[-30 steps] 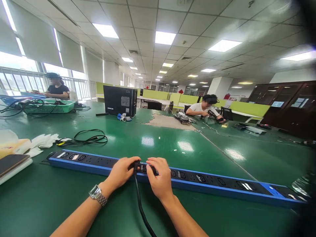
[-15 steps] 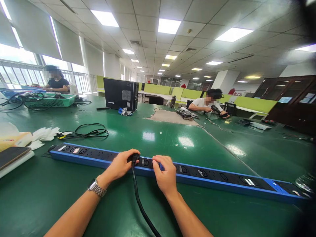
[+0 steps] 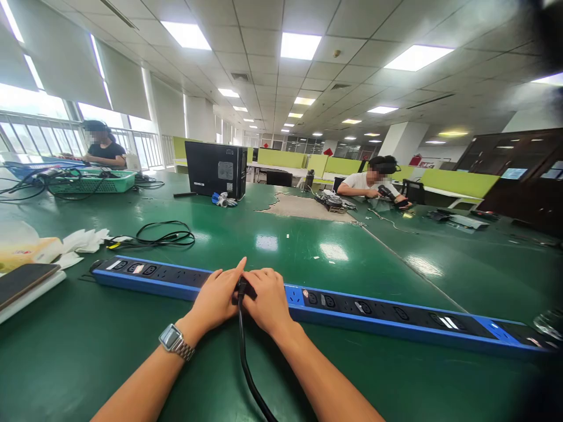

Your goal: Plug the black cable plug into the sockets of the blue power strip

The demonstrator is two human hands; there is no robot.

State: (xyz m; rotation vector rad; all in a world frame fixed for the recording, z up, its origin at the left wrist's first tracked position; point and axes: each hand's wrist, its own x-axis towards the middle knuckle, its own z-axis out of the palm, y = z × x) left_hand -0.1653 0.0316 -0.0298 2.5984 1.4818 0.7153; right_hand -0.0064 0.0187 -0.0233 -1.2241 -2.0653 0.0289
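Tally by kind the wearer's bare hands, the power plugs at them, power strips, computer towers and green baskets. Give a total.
Hands: 2 (left hand, right hand)
Power plug: 1
Power strip: 1
Computer tower: 1
Green basket: 1
Total: 6

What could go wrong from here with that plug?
The left hand and right hand crowd the plug and hide what's under it, so misalignment could go unnoticed.
The black cable runs off the bottom of the view; a snag might tilt the plug.
The power strip lies on the glossy table with no visible clamp, so pushing might shift it.
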